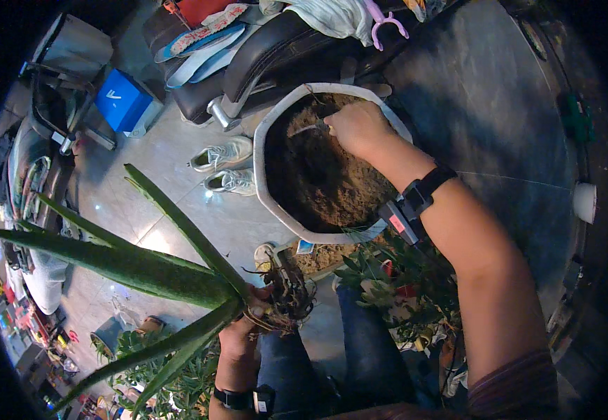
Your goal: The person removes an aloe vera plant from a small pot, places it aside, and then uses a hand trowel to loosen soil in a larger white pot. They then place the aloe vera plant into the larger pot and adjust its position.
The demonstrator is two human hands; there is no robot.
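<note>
My left hand (239, 336) is closed round the base of an aloe vera plant (164, 276). Its long green leaves fan out to the left, and its bare tangled roots (290, 302) hang to the right of my fingers. Within the large white many-sided pot (267, 189), my right hand (360, 127) is closed above brown soil (346, 192). A thin, silvery-edged tool (308, 129) juts from its fingers towards the left; most of it is hidden, so its exact kind is unclear. Dark hollowed soil lies below that hand.
White shoes (223, 155) stand left of the pot. Behind it is a black chair (265, 56) with insoles and cloth on top. A blue box (123, 101) sits at the far left. Leafy plants (416, 280) crowd my legs, beside more soil (321, 257) near the pot's front.
</note>
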